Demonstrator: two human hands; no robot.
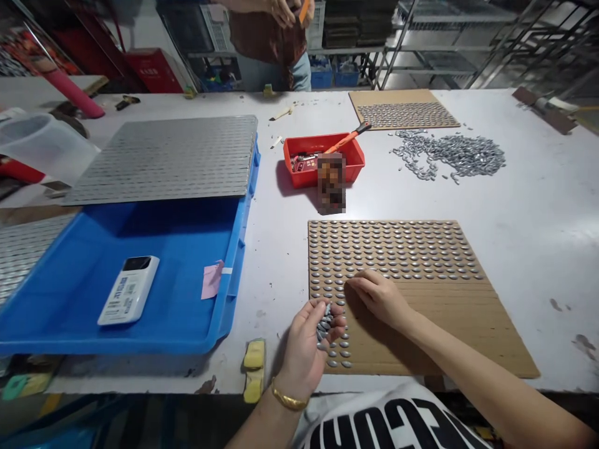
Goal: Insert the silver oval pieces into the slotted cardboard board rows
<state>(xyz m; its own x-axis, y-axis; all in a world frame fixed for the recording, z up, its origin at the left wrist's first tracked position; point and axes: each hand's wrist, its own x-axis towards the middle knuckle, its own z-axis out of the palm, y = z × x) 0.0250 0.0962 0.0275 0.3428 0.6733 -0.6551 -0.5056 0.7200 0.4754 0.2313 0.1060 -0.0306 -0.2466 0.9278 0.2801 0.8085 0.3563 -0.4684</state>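
Nearest, a white shirt with black lettering shows between the forearms, and a gold bracelet circles the left wrist. Yellow blocks sit at the near edge of the tabletop, left of that wrist.

The left hand is palm up, its grip cupped around a small pile of grey metal pieces, over the near left corner of a cardboard sheet. Just beyond, the right hand reaches palm down to the sheet, its grip narrow, fingertips together beside the laid pieces; whether it pinches one, I cannot tell. Those pieces fill rows across the far part of the sheet and columns down its left side; the rest is bare cardboard.

To the left, a blue tray holds a white device and a pink slip by its right wall. A grey-covered board lies across its far end.

Beyond the sheet stands a red bin with an orange-handled tool leaning in it. Farther right are a loose heap of pieces and a second, partly filled sheet. Across the tabletop stands a person.
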